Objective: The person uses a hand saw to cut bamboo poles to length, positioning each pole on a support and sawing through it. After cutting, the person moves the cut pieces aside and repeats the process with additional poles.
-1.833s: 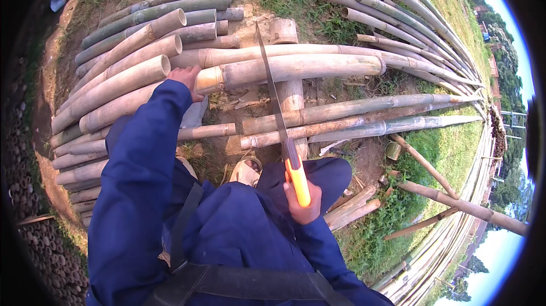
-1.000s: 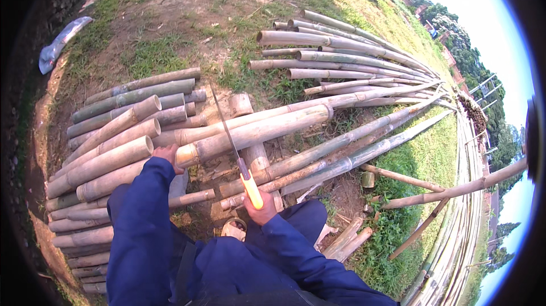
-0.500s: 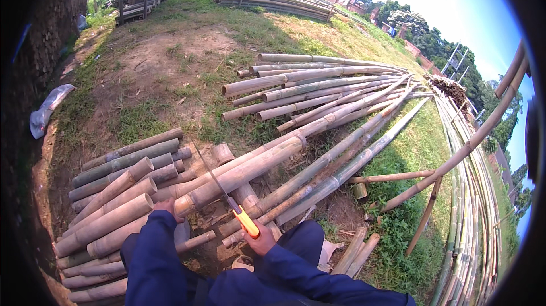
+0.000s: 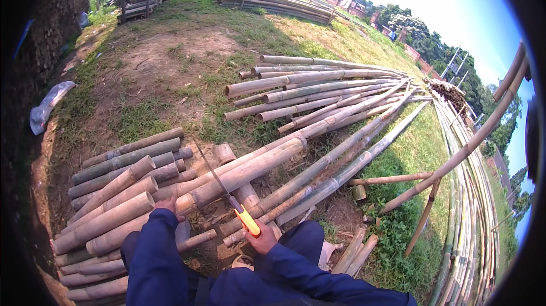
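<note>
Your right hand (image 4: 263, 242) wraps its fingers tight around the saw's orange handle (image 4: 248, 220), blade (image 4: 213, 174) pointing to eleven o'clock. Your left hand (image 4: 168, 202) presses the thick bamboo pole (image 4: 244, 172), fingers curled on it, at nine o'clock from the handle.

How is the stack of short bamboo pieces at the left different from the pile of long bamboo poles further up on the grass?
The short bamboo pieces are thick, cut to log length and stacked tightly on bare soil beside the left hand. The long bamboo poles are much longer, look thinner and lie loosely fanned on grass, far from both hands. Both are dry, pale brown bamboo lying flat.
</note>
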`<state>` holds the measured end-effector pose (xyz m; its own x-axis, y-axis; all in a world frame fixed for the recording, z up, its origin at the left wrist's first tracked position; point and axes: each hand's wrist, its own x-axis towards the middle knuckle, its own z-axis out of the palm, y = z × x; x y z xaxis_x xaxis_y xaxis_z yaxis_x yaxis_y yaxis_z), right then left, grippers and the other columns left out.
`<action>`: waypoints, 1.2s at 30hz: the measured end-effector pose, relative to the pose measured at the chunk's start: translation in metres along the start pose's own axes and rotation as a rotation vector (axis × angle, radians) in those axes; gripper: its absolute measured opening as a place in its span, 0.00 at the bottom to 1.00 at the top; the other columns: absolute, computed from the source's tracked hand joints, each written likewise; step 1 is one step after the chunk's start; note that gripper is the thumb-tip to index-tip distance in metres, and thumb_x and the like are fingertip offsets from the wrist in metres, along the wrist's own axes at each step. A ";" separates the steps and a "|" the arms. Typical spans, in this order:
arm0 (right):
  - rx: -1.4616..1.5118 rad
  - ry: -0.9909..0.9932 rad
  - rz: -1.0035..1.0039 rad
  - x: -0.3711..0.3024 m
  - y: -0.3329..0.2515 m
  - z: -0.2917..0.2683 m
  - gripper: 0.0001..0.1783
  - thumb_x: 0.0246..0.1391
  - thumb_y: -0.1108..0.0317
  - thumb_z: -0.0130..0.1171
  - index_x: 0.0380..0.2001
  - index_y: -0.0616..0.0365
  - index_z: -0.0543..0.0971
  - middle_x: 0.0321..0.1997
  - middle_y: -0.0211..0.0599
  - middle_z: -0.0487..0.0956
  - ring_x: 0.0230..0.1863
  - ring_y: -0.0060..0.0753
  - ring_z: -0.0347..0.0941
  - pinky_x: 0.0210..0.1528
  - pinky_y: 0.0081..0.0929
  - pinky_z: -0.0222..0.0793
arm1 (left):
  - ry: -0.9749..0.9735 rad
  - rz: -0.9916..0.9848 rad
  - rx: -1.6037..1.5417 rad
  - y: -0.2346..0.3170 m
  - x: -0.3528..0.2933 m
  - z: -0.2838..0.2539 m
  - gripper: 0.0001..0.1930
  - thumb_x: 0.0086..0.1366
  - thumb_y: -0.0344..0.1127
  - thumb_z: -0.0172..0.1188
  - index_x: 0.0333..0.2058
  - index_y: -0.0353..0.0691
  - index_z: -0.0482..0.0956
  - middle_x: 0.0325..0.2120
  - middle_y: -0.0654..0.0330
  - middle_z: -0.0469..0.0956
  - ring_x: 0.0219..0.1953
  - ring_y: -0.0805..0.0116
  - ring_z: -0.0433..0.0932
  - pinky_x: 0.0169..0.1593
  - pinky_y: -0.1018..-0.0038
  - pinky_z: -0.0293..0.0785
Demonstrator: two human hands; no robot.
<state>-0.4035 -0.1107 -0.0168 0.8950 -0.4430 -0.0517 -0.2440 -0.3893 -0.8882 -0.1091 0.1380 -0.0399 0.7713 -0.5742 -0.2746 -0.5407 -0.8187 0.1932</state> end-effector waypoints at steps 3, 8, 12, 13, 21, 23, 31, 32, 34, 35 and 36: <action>0.027 0.019 -0.028 0.000 0.003 0.002 0.17 0.57 0.73 0.65 0.50 0.62 0.79 0.41 0.35 0.82 0.43 0.24 0.78 0.49 0.26 0.73 | -0.006 0.002 0.010 0.003 -0.001 -0.002 0.46 0.41 0.59 0.76 0.56 0.42 0.71 0.49 0.47 0.81 0.51 0.43 0.80 0.58 0.56 0.75; 0.025 0.015 -0.015 -0.003 0.000 0.002 0.18 0.58 0.72 0.65 0.51 0.62 0.78 0.41 0.35 0.83 0.43 0.24 0.78 0.49 0.26 0.73 | -0.015 0.002 0.022 0.006 -0.003 -0.006 0.47 0.41 0.59 0.76 0.57 0.42 0.70 0.50 0.47 0.81 0.50 0.43 0.80 0.57 0.56 0.76; 0.013 0.014 -0.015 -0.002 0.001 0.003 0.18 0.58 0.72 0.65 0.51 0.62 0.78 0.41 0.35 0.82 0.43 0.24 0.78 0.49 0.26 0.73 | -0.009 0.001 0.023 0.003 -0.002 -0.004 0.47 0.40 0.60 0.76 0.57 0.42 0.71 0.49 0.47 0.81 0.50 0.43 0.81 0.56 0.56 0.76; 0.015 0.012 -0.016 -0.002 0.002 0.003 0.17 0.58 0.72 0.65 0.51 0.62 0.78 0.40 0.35 0.82 0.43 0.24 0.78 0.49 0.26 0.73 | -0.008 -0.003 0.033 0.003 -0.002 -0.003 0.47 0.40 0.60 0.76 0.57 0.42 0.71 0.49 0.47 0.81 0.50 0.43 0.81 0.56 0.56 0.76; 0.037 0.012 -0.020 -0.004 0.011 0.007 0.17 0.58 0.73 0.65 0.50 0.62 0.79 0.40 0.32 0.81 0.42 0.23 0.77 0.48 0.25 0.73 | -0.003 0.001 0.024 0.002 -0.001 -0.003 0.46 0.40 0.60 0.77 0.56 0.41 0.71 0.49 0.48 0.81 0.49 0.43 0.81 0.56 0.56 0.76; 0.046 0.007 -0.030 -0.004 0.016 0.006 0.16 0.58 0.73 0.65 0.49 0.61 0.79 0.39 0.32 0.81 0.42 0.23 0.76 0.47 0.25 0.73 | -0.005 0.017 0.014 0.004 -0.001 -0.004 0.46 0.40 0.60 0.77 0.55 0.41 0.71 0.49 0.48 0.81 0.50 0.43 0.80 0.56 0.56 0.76; 0.051 -0.010 -0.029 -0.004 0.013 0.005 0.15 0.58 0.74 0.64 0.48 0.61 0.79 0.38 0.32 0.80 0.41 0.23 0.76 0.47 0.25 0.73 | 0.006 0.022 0.015 0.002 -0.002 -0.003 0.45 0.41 0.59 0.76 0.55 0.42 0.71 0.50 0.49 0.80 0.50 0.43 0.80 0.56 0.56 0.76; 0.043 -0.011 -0.038 -0.003 0.013 0.005 0.15 0.58 0.74 0.64 0.48 0.61 0.79 0.38 0.32 0.80 0.41 0.23 0.76 0.47 0.25 0.73 | 0.010 0.027 0.015 0.002 -0.002 -0.003 0.45 0.41 0.59 0.76 0.55 0.42 0.71 0.50 0.49 0.80 0.50 0.43 0.80 0.56 0.56 0.76; 0.040 0.002 -0.053 -0.004 0.012 0.004 0.15 0.58 0.73 0.64 0.48 0.61 0.79 0.38 0.33 0.80 0.41 0.24 0.76 0.47 0.26 0.72 | -0.001 0.018 0.026 0.005 -0.003 -0.006 0.45 0.41 0.59 0.76 0.55 0.42 0.71 0.49 0.49 0.80 0.49 0.43 0.80 0.55 0.55 0.76; 0.044 0.015 -0.062 -0.004 0.012 0.004 0.15 0.58 0.73 0.64 0.48 0.62 0.79 0.37 0.33 0.80 0.40 0.24 0.76 0.46 0.26 0.72 | -0.006 0.015 0.031 0.007 -0.003 -0.007 0.45 0.40 0.59 0.76 0.55 0.42 0.71 0.49 0.49 0.80 0.49 0.43 0.81 0.55 0.55 0.77; 0.048 0.028 -0.071 -0.004 0.011 0.003 0.15 0.58 0.72 0.64 0.48 0.62 0.79 0.37 0.33 0.80 0.40 0.25 0.76 0.46 0.27 0.72 | -0.001 0.020 0.026 0.007 -0.001 -0.007 0.45 0.40 0.59 0.76 0.55 0.42 0.71 0.49 0.49 0.80 0.49 0.43 0.81 0.55 0.55 0.77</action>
<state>-0.4089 -0.1107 -0.0278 0.8984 -0.4385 0.0245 -0.1614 -0.3817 -0.9101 -0.1116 0.1329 -0.0315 0.7599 -0.5905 -0.2718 -0.5645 -0.8068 0.1746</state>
